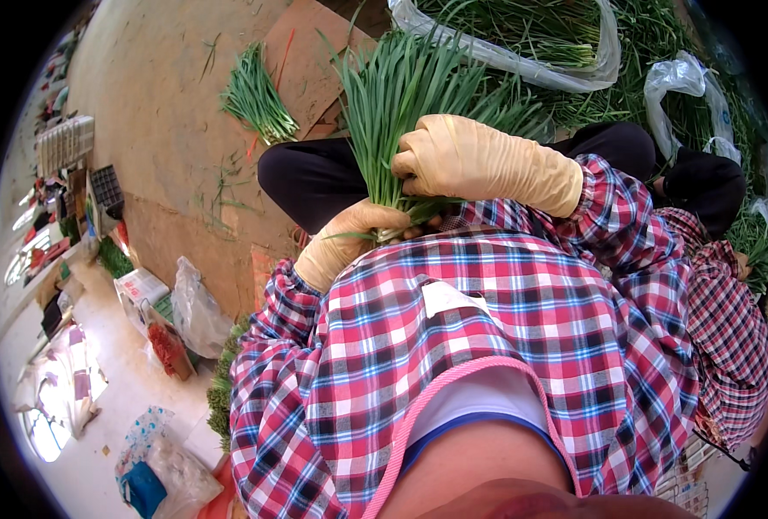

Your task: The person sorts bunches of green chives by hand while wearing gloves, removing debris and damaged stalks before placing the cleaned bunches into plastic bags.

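A thick bunch of garlic chives (392, 95) stands against my lap, leaves up and pale stem ends down. My left hand (349, 232), in a tan glove, is closed around the stem ends near my waist. Higher up, my right hand (444, 157), gloved in the same way, curls its fingers against the right side of the bunch. Its fingertips are partly hidden behind the leaves. A second, smaller bundle of chives (263, 97) lies on the brown ground sheet (293, 52), beyond my left knee, next to a thin red tie (285, 57).
Loose chives and clear plastic bags (565, 80) lie at the far right. Another person in a plaid top (730, 337) sits close on my right. To my left are a plastic bag (200, 311), a container of red strips (169, 350) and a blue item (144, 489).
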A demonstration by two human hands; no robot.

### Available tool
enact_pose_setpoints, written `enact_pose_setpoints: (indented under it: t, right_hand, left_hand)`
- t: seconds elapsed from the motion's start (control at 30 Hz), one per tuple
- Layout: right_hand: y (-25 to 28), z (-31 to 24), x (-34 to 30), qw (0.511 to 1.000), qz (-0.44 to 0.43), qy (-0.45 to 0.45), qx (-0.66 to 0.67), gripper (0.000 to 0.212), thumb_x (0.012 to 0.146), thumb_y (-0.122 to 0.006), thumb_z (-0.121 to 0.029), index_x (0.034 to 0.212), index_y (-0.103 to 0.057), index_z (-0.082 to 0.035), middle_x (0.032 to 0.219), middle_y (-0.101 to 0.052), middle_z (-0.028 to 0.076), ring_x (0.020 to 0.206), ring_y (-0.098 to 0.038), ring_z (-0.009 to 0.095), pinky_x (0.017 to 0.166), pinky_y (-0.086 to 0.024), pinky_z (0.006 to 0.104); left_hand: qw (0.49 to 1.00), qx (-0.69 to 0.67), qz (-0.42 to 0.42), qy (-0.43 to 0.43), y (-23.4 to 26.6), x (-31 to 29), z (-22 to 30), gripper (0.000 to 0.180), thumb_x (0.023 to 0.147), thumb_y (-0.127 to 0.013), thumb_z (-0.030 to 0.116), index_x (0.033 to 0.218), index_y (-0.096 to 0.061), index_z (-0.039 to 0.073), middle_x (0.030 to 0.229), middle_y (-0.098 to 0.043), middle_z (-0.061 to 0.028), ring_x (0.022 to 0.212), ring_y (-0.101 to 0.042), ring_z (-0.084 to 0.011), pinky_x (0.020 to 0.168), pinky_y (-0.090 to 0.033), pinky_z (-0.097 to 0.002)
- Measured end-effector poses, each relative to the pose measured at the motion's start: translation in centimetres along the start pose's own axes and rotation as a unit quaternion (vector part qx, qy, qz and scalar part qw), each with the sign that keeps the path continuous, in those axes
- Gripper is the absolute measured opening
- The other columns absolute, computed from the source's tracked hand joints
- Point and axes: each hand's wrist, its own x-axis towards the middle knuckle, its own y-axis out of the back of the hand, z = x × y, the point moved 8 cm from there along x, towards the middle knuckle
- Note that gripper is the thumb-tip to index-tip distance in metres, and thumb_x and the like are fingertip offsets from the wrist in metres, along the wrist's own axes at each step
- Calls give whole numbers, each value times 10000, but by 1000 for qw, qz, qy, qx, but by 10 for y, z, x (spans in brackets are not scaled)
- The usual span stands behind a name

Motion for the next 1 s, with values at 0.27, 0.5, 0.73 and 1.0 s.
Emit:
enact_pose_setpoints:
  t: [0.27,0.5,0.73,1.0]
  right_hand:
    - [2,-1,-4,999,27,-31,22,149,783,-642,-210,752,-621,-66,713,-572,60,655,-581,237,595,-506,343]
    - [12,4,-11,990,-27,-15,-135,104,771,-638,-167,754,-617,-66,705,-570,58,682,-603,219,628,-515,336]
    - [51,99,-71,904,-109,-321,-259,134,777,-719,-187,819,-688,-64,775,-629,86,719,-665,246,651,-544,359]
    - [-12,0,-4,979,54,-189,51,177,753,-685,-256,776,-693,-81,712,-640,76,699,-669,264,603,-546,369]
  left_hand:
    - [998,-58,-21,13,5,3,-4,459,801,-608,18,1244,-530,-74,1081,-654,-185,816,-626,-154,646,-556,-216]
    - [987,-144,-28,61,15,7,-10,351,917,-559,37,1233,-510,-108,968,-617,-127,757,-589,-123,575,-537,-174]
    - [998,30,48,-34,33,5,7,314,810,-674,-6,1122,-633,-18,997,-675,-74,788,-619,-114,613,-506,-207]
    - [976,159,34,-148,18,8,30,425,675,-699,-125,1080,-632,-17,981,-676,-93,875,-648,-178,768,-536,-284]
